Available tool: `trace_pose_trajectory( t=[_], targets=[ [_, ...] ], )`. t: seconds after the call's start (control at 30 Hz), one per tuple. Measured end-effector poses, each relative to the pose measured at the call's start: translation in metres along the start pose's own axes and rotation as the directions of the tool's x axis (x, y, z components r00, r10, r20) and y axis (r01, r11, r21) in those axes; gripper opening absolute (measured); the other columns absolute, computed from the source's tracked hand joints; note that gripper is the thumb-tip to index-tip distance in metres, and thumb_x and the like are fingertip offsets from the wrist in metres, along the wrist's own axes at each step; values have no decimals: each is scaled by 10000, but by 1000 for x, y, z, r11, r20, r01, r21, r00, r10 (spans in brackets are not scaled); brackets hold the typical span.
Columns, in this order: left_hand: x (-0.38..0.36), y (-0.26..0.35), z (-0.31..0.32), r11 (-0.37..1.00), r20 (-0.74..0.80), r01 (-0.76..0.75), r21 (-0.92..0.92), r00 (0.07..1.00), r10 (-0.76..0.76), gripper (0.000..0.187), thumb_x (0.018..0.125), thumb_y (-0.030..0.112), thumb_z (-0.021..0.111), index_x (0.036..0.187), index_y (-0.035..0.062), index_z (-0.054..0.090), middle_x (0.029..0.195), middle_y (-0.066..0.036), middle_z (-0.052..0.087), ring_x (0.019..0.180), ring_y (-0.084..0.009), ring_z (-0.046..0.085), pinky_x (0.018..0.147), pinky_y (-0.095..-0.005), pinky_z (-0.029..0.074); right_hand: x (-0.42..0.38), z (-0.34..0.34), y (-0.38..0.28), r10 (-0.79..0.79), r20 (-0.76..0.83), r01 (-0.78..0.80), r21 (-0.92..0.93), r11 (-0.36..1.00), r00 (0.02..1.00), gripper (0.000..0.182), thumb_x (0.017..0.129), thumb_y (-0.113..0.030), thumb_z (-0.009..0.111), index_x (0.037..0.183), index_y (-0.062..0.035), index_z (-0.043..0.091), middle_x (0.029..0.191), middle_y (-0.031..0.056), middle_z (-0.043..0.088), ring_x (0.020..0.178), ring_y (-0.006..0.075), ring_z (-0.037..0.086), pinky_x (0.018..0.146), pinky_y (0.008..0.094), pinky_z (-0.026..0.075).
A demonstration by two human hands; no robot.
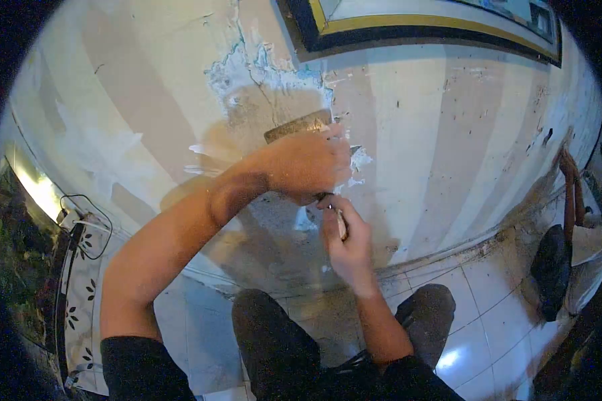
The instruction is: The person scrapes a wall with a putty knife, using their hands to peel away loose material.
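A wall with peeling paint (408, 100) and a bare, cracked patch fills the view ahead. My left hand (308, 164) is closed, its back toward me, against this patch. From its upper side shows the flat, worn metal blade of a scraper (294, 127), which lies along the wall; the hand hides the rest. Just below, my right hand (349, 247) is closed around the pale handle of a small tool (342, 224). The tool's dark end reaches up to the underside of my left hand, and its tip is hidden.
A framed picture (421, 33) hangs at the upper right. On the left stands a white table with a leaf pattern (90, 294) and a black cable (107, 227). Another person's arm (570, 190) reaches to the wall at far right, beside a dark bag (550, 267). Tiled floor (478, 294) lies below.
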State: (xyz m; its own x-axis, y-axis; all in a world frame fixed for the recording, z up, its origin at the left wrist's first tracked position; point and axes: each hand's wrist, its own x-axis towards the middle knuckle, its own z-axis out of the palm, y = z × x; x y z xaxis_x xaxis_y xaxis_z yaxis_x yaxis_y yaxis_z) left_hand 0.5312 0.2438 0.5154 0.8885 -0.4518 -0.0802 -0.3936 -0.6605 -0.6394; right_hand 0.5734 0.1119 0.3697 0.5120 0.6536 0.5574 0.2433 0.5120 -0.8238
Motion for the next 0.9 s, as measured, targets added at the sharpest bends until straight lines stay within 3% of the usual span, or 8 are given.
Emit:
trace_pose_trajectory(
  t=[0.07, 0.33, 0.53, 0.63, 0.7, 0.73, 0.8, 0.9],
  targets=[
    [-2, 5, 3, 999, 170, -25, -24, 985, 29, 115, 728, 247, 592, 767, 139, 586, 779, -16, 564, 860, -195, 564, 854, -367, 398, -13, 10, 13, 38, 2, -38, 18, 999, 999, 155, 970, -146, 490, 1041, -24, 555, 642, -23, 487, 533, 38, 424, 474, 219, 349],
    [-5, 6, 6, 996, 154, -81, -24, 985, 84, 130, 697, 269, 613, 741, 150, 583, 773, 0, 570, 856, -187, 563, 849, -351, 397, -21, 24, 17, 121, 7, -121, 154, 981, 993, 186, 995, -191, 457, 1060, -24, 510, 556, -32, 428, 450, 42, 393, 418, 218, 305],
    [0, 2, -6, 992, 207, -95, -80, 972, 109, 144, 675, 265, 629, 736, 143, 581, 772, -5, 569, 860, -195, 555, 844, -353, 395, -19, 25, 21, 60, -13, -57, 169, 984, 998, 188, 997, -193, 449, 1071, -29, 506, 569, -29, 438, 448, 43, 386, 414, 225, 298],
    [1, 3, -2, 994, 201, -90, -68, 974, 102, 157, 661, 260, 639, 736, 136, 579, 774, -10, 568, 860, -201, 552, 840, -358, 395, -16, 19, 19, -55, -21, 56, 69, 996, 998, 189, 997, -190, 444, 1073, -28, 504, 571, -29, 441, 441, 43, 376, 411, 229, 298],
    [4, 3, -4, 994, 188, -83, -72, 977, 95, 164, 656, 258, 642, 740, 132, 579, 776, -11, 565, 857, -205, 550, 839, -362, 394, -16, 15, 15, 87, 11, -88, 112, 990, 996, 199, 970, -185, 488, 1084, -38, 562, 754, 78, 581, 634, 123, 577, 576, 291, 457],
    [4, 3, -5, 995, 219, -82, -64, 971, 94, 165, 662, 256, 636, 751, 129, 580, 778, -12, 566, 857, -206, 550, 836, -363, 393, -16, 14, 11, 89, 10, -89, 112, 990, 996, 199, 970, -185, 488, 1084, -38, 562, 754, 78, 581, 634, 123, 577, 576, 291, 457],
    [4, 2, -6, 995, 255, -79, -64, 963, 93, 167, 668, 254, 630, 762, 125, 580, 780, -14, 567, 857, -208, 551, 834, -364, 392, -16, 14, 3, 113, 64, -127, 299, 946, 992, 180, 1000, -189, 432, 1064, -41, 510, 547, -31, 429, 426, 33, 362, 387, 219, 276],
    [5, -1, -11, 996, 239, -78, -44, 967, 87, 162, 695, 256, 603, 785, 123, 582, 786, -17, 569, 857, -206, 552, 830, -371, 390, -10, 6, -1, 158, 74, -171, 240, 955, 985, 178, 1001, -201, 442, 1068, -51, 512, 535, -33, 423, 418, 33, 364, 380, 215, 268]
  ],
)
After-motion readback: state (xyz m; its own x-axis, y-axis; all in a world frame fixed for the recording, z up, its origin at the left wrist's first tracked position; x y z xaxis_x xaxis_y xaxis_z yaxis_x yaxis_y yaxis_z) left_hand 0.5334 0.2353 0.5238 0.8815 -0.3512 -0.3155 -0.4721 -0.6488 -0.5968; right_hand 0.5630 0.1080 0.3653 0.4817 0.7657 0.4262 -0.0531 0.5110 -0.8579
